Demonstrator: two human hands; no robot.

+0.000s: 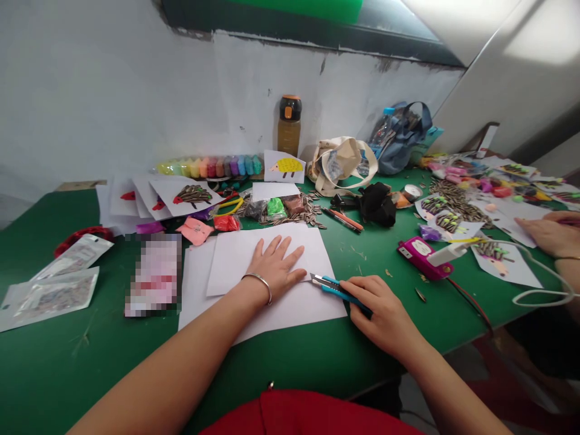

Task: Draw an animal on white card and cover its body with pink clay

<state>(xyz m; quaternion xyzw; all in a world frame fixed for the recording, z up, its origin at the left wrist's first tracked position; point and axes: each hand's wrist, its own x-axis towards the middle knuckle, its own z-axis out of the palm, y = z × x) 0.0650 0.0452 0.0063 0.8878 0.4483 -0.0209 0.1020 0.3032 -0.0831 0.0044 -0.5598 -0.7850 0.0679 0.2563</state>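
My left hand lies flat with fingers spread on a sheet of white paper, a silver bangle at its wrist. Beneath that sheet is more white paper, on the green table. My right hand is wrapped round a blue utility knife. The knife's blade points left and its tip is at the right part of the paper, close to my left thumb. Whether the tip cuts into the sheet I cannot tell.
Hedgehog cards, clay packets and sunflower seeds lie behind the paper. A bottle and bags stand by the wall. At right are a pink power strip with a cable and another person's hand.
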